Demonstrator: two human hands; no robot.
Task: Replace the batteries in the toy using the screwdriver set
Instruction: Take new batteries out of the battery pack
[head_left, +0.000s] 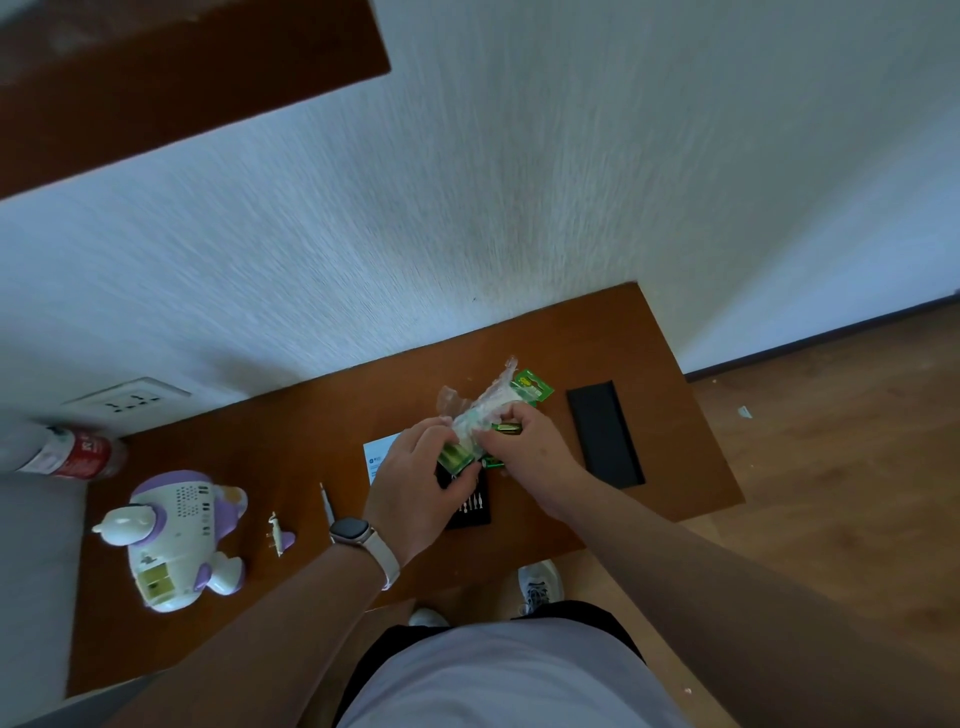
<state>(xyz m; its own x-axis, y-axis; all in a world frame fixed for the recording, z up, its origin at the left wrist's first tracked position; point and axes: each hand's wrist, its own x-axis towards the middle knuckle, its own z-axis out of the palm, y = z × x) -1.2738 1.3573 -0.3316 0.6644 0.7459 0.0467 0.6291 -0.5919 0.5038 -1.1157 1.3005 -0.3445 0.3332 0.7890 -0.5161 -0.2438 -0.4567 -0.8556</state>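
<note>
While left hand (415, 483) and right hand (524, 447) grip batteries (456, 457), they partly hide the screwdriver set (474, 508).

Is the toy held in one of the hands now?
No, the toy lies apart on the table, while the left hand and the right hand both grip green batteries and their plastic pack.

A home room: wooden desk (649, 364) against wallpapered wall (519, 182), wall socket (130, 400), laminate floor (831, 441).

Open desk (680, 457) right of the black lid (605, 434) — bottle (78, 457) and wall (467, 234) hem the toy (176, 540).
</note>
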